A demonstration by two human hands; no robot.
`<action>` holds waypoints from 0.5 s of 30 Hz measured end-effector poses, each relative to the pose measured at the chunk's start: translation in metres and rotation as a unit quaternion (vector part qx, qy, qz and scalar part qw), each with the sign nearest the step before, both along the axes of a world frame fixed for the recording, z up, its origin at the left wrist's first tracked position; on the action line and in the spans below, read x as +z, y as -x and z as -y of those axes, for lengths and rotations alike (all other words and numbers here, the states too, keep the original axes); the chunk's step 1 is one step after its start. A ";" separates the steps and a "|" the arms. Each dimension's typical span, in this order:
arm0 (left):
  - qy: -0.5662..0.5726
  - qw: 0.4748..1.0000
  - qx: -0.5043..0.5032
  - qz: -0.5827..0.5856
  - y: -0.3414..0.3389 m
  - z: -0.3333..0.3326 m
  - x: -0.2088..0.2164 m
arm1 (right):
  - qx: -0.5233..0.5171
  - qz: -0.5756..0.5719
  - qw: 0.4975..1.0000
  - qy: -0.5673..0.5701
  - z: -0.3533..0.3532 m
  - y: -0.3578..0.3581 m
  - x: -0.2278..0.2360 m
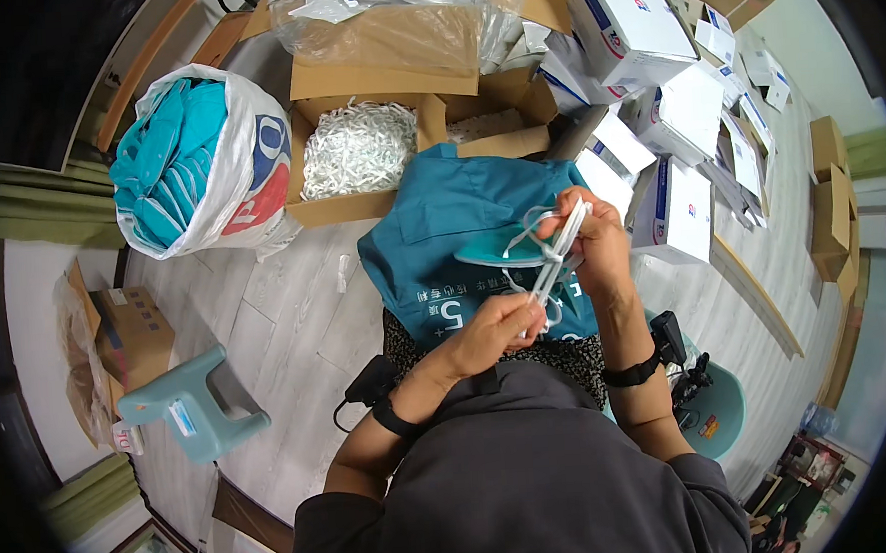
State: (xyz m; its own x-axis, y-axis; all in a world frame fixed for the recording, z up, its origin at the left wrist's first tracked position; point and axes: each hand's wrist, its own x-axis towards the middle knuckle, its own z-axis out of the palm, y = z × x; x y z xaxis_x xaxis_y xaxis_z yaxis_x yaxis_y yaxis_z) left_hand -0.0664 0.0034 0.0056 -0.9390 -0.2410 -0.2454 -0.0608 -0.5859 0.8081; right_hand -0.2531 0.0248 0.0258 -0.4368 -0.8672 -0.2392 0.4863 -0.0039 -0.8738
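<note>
Over my lap lies a teal cloth (424, 202) with white print, its far end near an open carton. Above it, my left hand (496, 329) pinches the near end of a small bundle of white straps (560, 248). My right hand (601, 240) grips the far end of the same straps, so they run slanting between both hands. Behind the straps is a flat teal piece with a rounded, pointed end (487, 246); thin white loops hang about it. My fingers cover part of it, and I cannot tell whether the straps are fastened to it.
At the left stands a white bag (246, 147) full of similar teal pieces (161, 161). Ahead, a carton (344, 210) holds a heap of white straps (356, 146). White boxes (685, 114) are stacked at right. A teal stool (194, 405) and a teal tub (726, 412) flank me.
</note>
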 end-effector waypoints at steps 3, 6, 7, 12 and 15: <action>-0.118 0.992 0.033 -0.003 0.005 0.008 0.001 | 0.075 0.056 0.996 -0.007 -0.005 -0.010 -0.004; -0.108 0.993 0.048 -0.013 0.010 0.016 -0.005 | 0.082 0.025 0.996 0.011 -0.007 -0.024 -0.009; -0.096 0.994 0.055 -0.006 0.010 0.018 -0.002 | 0.120 0.029 0.992 0.019 -0.009 -0.026 -0.001; -0.061 0.993 0.102 -0.002 0.006 0.026 -0.005 | 0.101 -0.090 0.990 0.048 -0.011 -0.034 -0.010; 0.060 0.996 0.063 0.010 0.005 0.032 0.002 | 0.108 -0.114 0.987 0.040 -0.010 -0.030 -0.010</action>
